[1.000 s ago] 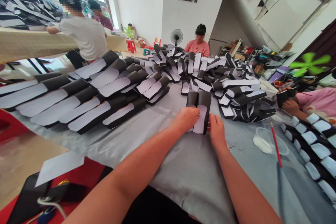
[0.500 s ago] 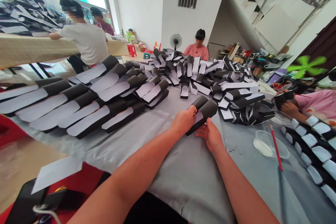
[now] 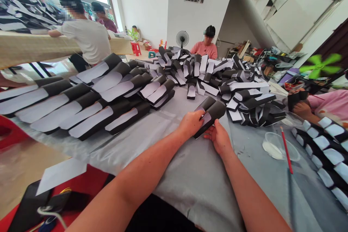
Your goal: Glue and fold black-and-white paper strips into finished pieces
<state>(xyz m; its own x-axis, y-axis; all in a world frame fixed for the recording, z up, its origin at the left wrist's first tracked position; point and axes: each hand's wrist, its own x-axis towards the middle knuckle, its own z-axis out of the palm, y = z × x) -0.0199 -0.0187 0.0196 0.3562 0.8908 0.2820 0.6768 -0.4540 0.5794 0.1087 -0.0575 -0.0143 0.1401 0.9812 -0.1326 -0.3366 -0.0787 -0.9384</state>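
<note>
Hold the folded black-and-white card piece [image 3: 213, 113] tilted over the grey-covered surface [image 3: 190, 185], your left hand [image 3: 191, 123] gripping one side, your right hand [image 3: 219, 138] pinching the lower edge.

Clear plastic bowl [image 3: 277, 151], red-handled brush [image 3: 286, 148], pedestal fan [image 3: 182, 38]

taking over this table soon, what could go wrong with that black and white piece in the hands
The black and white card piece might crease, since the left hand and right hand press it between them. The loose pile just beyond could get knocked. White stuff in the clear bowl might smear nearby pieces.
</note>
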